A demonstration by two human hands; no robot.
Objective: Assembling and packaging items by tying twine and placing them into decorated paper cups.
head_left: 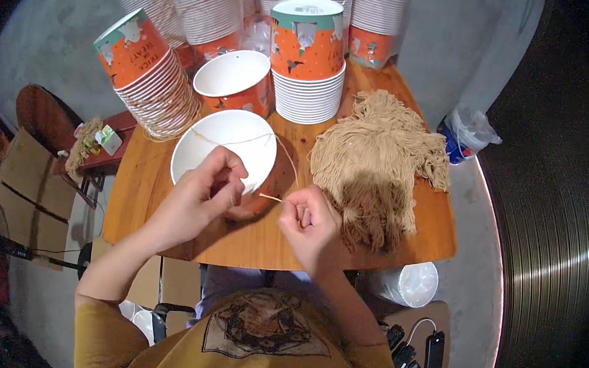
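Observation:
A pale string [287, 157] arcs across the white inside of an orange paper bucket [185, 149] and down to my right hand [310, 223]. The right fingers are closed on the string, and a short end sticks out toward my left hand [212, 190]. That left hand is in front of the bucket's near rim, fingers curled and thumb near the index finger. Whether anything is between its fingertips cannot be made out. Beside my right hand lies a large heap of beige strings [373, 145], its near part in shadow.
An upside-down bucket stack [308, 92] and another open bucket [232, 75] stand behind. At left, a leaning stack [151, 83] has strings looped around it. Wrapped stacks [377, 14] line the wooden table's [414, 245] back. Below right are a clear container [416, 285] and a phone [435, 352].

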